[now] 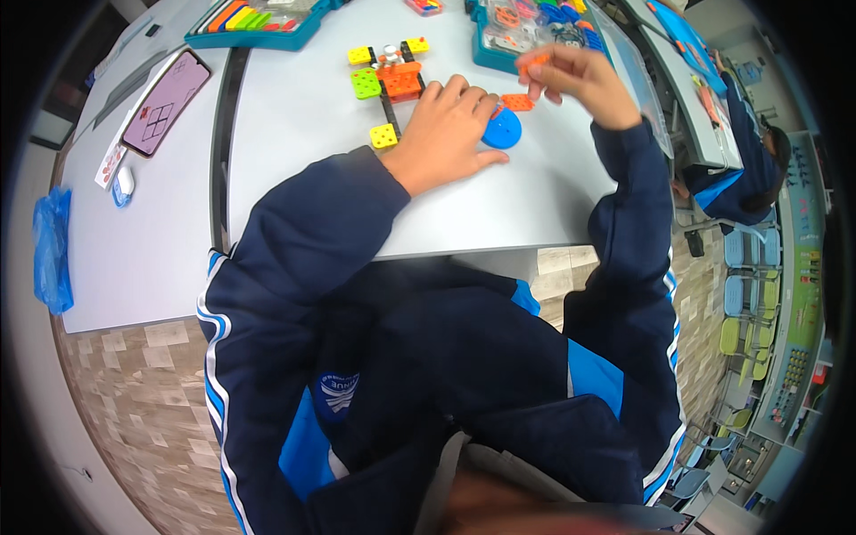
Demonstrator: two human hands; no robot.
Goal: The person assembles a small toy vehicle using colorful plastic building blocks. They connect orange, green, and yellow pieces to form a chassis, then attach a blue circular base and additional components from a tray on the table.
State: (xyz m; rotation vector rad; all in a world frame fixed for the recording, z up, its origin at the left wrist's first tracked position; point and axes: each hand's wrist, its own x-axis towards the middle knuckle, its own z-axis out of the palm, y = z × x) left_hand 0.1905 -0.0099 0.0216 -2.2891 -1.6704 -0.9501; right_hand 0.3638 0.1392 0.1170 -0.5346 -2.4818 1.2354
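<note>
My left hand [450, 134] lies flat on the white table [294, 125], fingers spread, next to a small model [390, 85] built of yellow, green and orange plates on a black bar. Its fingertips touch a blue round disc [504, 132] and lie near an orange square plate [517, 102]. My right hand [580, 78] is raised a little above the table, pinching a small orange piece [533, 62] between its fingers, just in front of a teal parts box [526, 27].
A second teal tray [254, 22] of coloured pieces stands at the far left of the table. A neighbouring table [134, 259] holds a tablet [165, 102] and a blue plastic bag [52, 250]. Another person [744, 165] in a blue jacket sits at the right.
</note>
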